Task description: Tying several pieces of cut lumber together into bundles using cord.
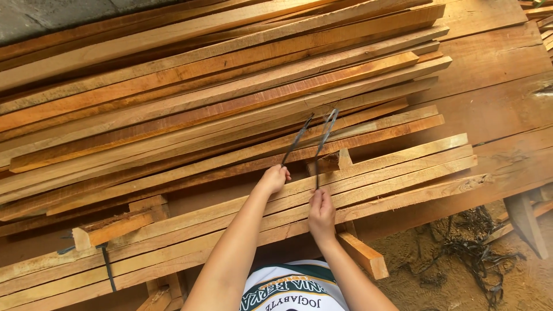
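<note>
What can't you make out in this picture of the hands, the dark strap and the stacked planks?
Head view, the only one:
- Where the dark strap runs under the planks: hidden by the wood.
- The fingertips of the left hand and right hand: curled away, so each grip is unclear.
- The planks' left ends: cut off by the picture's edge.
- The dark tangle on the ground: too small to identify.

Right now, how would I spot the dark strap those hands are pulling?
Find the big stack of long wooden planks. Near its right end, a thin dark strap runs from the planks' edge in two strands to the left hand and right hand; everything around is pale wood.
</note>
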